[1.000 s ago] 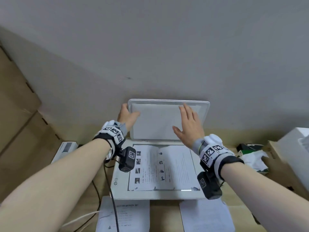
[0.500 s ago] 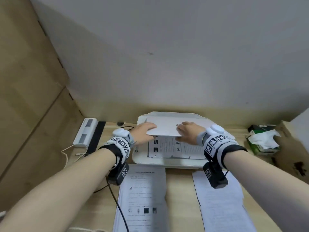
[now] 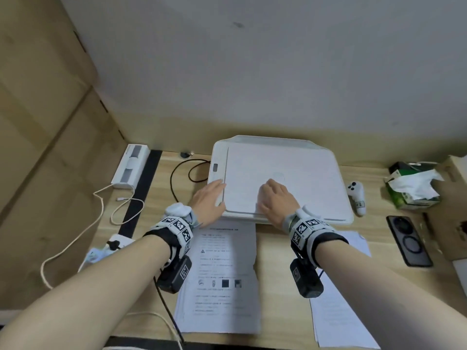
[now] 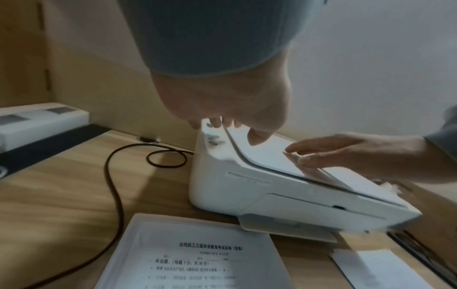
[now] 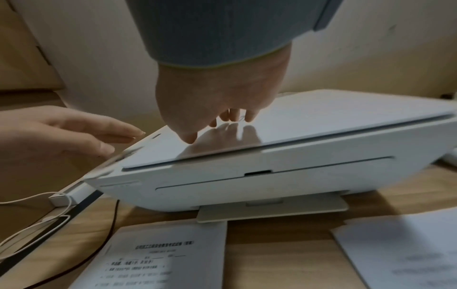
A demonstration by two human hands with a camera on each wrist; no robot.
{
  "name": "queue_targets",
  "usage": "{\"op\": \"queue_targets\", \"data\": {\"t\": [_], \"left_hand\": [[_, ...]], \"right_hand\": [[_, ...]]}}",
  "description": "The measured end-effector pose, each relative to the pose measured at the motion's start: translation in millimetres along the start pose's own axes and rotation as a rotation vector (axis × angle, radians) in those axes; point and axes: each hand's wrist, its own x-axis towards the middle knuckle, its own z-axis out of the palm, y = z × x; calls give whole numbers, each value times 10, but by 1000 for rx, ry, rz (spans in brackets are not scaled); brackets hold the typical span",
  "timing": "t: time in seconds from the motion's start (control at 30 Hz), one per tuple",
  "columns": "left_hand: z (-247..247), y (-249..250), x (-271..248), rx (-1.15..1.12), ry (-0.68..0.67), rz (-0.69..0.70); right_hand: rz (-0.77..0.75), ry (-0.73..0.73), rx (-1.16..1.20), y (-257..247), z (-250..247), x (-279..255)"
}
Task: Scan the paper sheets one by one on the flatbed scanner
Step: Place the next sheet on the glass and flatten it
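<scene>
The flatbed scanner sat at twelve o'clock, its lid down. The left hand, fingers relaxed, rested nearest its control strip at nine o'clock. The right hand, fingers loosely bent, touched the lid. Paper sheets lay at six o'clock.

White flatbed scanner on a wooden desk, lid down. Left hand and right hand rest on it; 2 paper stacks lie nearer.
</scene>
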Motion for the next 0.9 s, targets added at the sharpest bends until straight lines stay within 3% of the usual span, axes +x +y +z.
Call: {"op": "queue_targets", "data": {"t": [0.17,0.53,0.9], "left_hand": [[49,-271,22,-255,107,-256],[135,-60,582,-901,218,-727],[194,-87,638,-902,275,-748]], "right_hand": [[-80,80,0,-227,218,266],[16,113,-61,-303,486,342],[25,116,-72,-309,494,350]]}}
